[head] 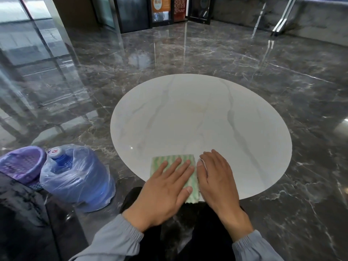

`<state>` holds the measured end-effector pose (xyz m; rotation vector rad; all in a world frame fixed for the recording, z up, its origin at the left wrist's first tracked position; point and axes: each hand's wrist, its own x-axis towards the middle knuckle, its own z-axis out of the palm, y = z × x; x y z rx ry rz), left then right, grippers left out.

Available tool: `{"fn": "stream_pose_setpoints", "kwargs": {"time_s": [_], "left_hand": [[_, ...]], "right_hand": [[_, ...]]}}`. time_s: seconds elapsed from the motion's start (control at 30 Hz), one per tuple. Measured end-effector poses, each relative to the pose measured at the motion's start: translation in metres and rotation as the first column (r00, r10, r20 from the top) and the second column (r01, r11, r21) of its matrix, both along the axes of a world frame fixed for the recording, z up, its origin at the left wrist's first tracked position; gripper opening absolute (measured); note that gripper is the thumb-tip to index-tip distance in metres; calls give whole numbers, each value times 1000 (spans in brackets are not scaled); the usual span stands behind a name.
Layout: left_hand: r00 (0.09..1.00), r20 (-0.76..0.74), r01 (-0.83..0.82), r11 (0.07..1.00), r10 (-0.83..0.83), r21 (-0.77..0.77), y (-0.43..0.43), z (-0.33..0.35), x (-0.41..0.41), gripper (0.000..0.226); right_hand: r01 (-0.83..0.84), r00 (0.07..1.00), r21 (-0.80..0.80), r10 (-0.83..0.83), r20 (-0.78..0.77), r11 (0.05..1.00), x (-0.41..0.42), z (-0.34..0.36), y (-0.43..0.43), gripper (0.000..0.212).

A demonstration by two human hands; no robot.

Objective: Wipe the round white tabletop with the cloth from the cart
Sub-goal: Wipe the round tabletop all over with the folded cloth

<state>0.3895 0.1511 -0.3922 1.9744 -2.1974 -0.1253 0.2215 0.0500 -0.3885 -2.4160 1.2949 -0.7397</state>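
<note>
Cloth (169,159) at the 6 o'clock edge of the tabletop (197,119), near corner seemingly just over the rim. Left hand (165,187) flat on it, fingers straight and slightly apart. Right hand (216,178) flat just beside it at 3 o'clock, fingers straight and close together.

Best to press evenly through the palm, sweep from 6 toward 12 in overlapping arcs, and pull that corner back first (likely to drag off the rim).

Right thumb pinching or merely touching the cloth: cannot tell. Table base hidden under the top. Cart not clearly made out, only a dark shape at 8 o'clock beside bottle (75,176) and basket (20,162).
</note>
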Motion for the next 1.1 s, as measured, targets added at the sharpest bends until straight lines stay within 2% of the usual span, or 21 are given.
{"fn": "stream_pose_setpoints", "kwargs": {"time_s": [0.07, 0.17, 0.27, 0.43, 0.63, 0.73, 0.8, 0.87, 1.0, 1.1], "left_hand": [[1000, -21, 6, 1000, -6, 3, -3, 0, 7, 60], [997, -7, -76, 996, 76, 48, -25, 5, 38, 65], [985, 6, -173, 978, 173, 120, -47, 9, 74, 62], [969, 15, -245, 948, 247, 203, -71, 16, 130, 63], [958, 14, -284, 949, 285, 140, -56, 12, 116, 84], [980, -5, -200, 974, 201, 111, -29, 12, 102, 78], [978, -31, -204, 975, 208, 91, -21, 12, 105, 76], [965, -60, -243, 960, 253, 138, -30, 14, 123, 76], [926, 16, -375, 911, 378, 171, -78, 13, 187, 63], [896, 42, -441, 876, 442, 197, -110, 18, 222, 62]], "right_hand": [[-14, 999, -17, 13, -38, 1000, -2, 0, 2, 36], [-13, 996, -43, 9, -86, 999, 2, 0, 1, 37], [-17, 996, -17, 15, -83, 1000, 9, 4, 1, 42], [-41, 993, 4, 42, -108, 999, 33, 8, -3, 56], [-146, 963, -46, 131, -236, 988, 52, 2, 6, 48], [-162, 948, -61, 139, -285, 985, 52, 0, 7, 47], [-149, 954, -55, 129, -270, 987, 50, 0, 8, 47], [-155, 956, -39, 140, -257, 987, 50, 0, 8, 48], [-158, 957, -14, 150, -250, 987, 49, -2, 7, 51], [-162, 953, -11, 154, -262, 987, 49, -1, 6, 51]]}}
